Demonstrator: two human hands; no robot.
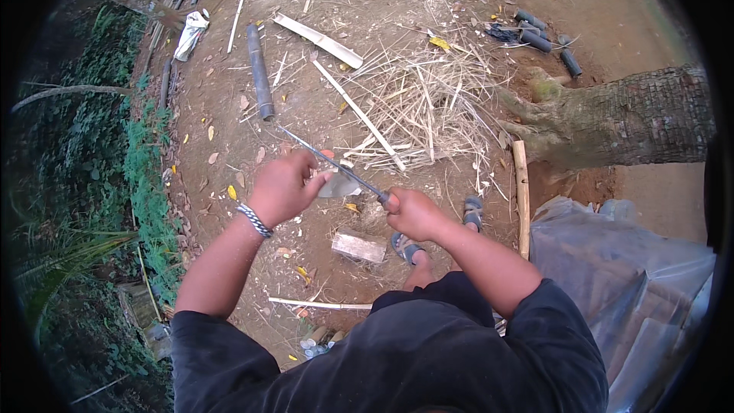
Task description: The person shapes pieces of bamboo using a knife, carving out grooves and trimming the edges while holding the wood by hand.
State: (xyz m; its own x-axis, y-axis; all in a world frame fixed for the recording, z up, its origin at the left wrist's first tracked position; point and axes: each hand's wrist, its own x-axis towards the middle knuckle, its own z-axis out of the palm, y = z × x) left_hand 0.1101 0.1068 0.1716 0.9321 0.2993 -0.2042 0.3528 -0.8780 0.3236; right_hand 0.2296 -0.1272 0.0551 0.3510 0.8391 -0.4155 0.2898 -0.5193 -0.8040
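My right hand (417, 214) is wrapped round the handle of a long knife (361, 180). Its thin dark blade, seen nearly edge-on, slants up and left past the fingers of my left hand (284, 187). That hand is closed, thumb and fingers drawn together beside the blade; what they hold, if anything, I cannot make out. A braided black-and-white band circles the left wrist. Below the blade shows a pale grey piece (336, 186), its kind unclear. A short wooden block (359, 246) lies on the ground nearer my feet.
A heap of thin pale strips (432, 107) covers the ground ahead, with a split bamboo length (319, 40) and a dark bamboo pole (260, 73) beyond. To the right are a tree trunk (627, 118), an upright-lying pole (521, 199) and plastic sheeting (612, 268). Green plants border the left.
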